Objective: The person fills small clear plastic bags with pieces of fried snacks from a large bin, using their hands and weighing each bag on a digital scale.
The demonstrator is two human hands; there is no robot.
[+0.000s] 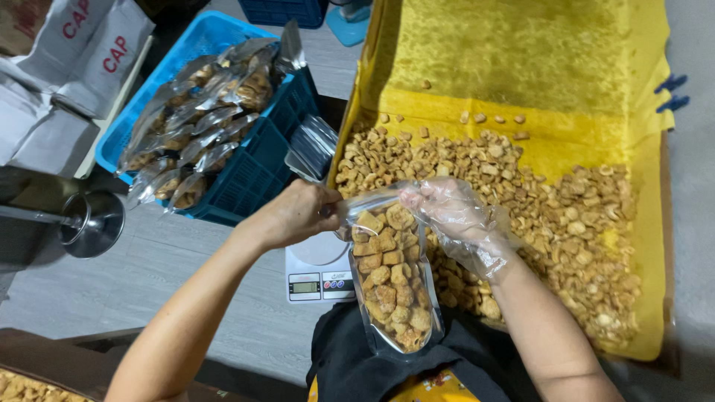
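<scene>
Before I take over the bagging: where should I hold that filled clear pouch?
Grip the clear pouch at its empty top edge, from both sides, as the left hand and gloved right hand do. Its lower part bulges with snack pieces and hangs down.

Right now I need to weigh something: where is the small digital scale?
In the head view, the scale sits low at centre on the grey table, under the left hand and beside the snack-filled pouch.

Blue crate [257, 167] of filled pouches [201, 123], metal funnel [93, 222]

Even, bright overhead light, sharp throughout, slight bending at edges.
</scene>
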